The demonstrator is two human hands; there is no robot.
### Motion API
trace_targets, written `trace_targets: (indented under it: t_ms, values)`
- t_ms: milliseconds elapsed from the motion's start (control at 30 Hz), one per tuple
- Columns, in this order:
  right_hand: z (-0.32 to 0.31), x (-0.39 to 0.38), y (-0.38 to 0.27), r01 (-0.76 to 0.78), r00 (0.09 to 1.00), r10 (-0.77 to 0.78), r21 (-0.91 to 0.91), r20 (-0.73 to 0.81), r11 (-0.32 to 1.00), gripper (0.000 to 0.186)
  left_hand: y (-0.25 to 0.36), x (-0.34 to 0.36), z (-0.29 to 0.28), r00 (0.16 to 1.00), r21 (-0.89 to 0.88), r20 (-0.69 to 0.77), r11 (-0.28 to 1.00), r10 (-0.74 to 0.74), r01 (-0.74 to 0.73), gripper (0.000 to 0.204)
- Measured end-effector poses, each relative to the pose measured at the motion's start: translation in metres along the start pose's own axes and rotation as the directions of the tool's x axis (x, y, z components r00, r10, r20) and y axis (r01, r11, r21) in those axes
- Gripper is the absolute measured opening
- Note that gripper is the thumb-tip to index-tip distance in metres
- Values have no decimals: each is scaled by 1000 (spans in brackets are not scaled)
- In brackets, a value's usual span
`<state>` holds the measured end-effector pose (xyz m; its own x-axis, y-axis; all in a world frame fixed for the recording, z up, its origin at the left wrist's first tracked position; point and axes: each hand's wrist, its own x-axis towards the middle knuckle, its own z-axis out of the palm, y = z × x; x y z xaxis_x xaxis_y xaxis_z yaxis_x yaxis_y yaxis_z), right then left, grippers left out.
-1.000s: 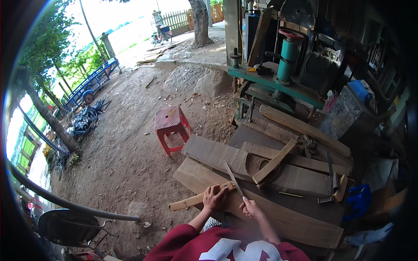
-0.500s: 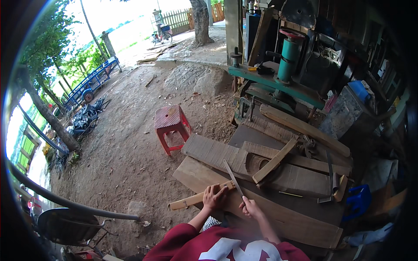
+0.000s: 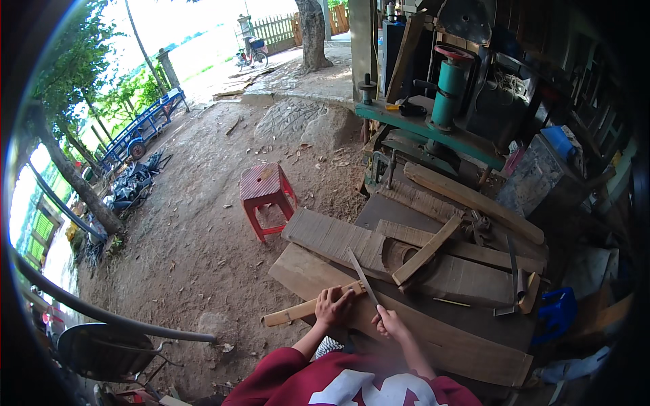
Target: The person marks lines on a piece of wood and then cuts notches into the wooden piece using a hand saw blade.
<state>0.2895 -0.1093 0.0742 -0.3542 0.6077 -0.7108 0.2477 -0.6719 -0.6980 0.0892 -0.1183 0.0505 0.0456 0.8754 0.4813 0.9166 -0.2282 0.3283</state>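
Observation:
My left hand (image 3: 334, 306) is closed over a narrow wooden strip (image 3: 291, 314), pressing it against a broad plank (image 3: 440, 335). The strip's left end sticks out past the plank's edge. In my right hand (image 3: 386, 321) is the near end of a long, narrow metal blade (image 3: 363, 276). It points away and to the left, crossing the strip at its right end, just beside my left fingers. Whether it is a file or a saw is too small to tell.
Rough boards (image 3: 338, 237) and a loose wooden bar (image 3: 428, 250) lie beyond the plank. A pencil (image 3: 451, 302) and a metal square (image 3: 513, 271) are to the right. A red stool (image 3: 263, 183) stands ahead, and a green machine (image 3: 443, 101) behind the boards.

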Motion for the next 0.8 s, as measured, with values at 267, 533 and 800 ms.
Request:
trace_targets:
  t_ms: [267, 533, 800]
  values:
    - [0, -1, 0, 8, 1000, -8, 3, -2, 1000, 51, 1, 1, -1, 1000, 3, -12, 1000, 1, -1, 32]
    - [0, 0, 1, 25, 1000, -25, -13, -9, 1000, 51, 0, 0, -1, 1000, -4, -1, 1000, 4, -4, 35]
    - [-1, 1, 2, 3, 1000, -3, 12, 10, 1000, 51, 0, 0, -2, 1000, -7, 11, 1000, 1, -1, 35]
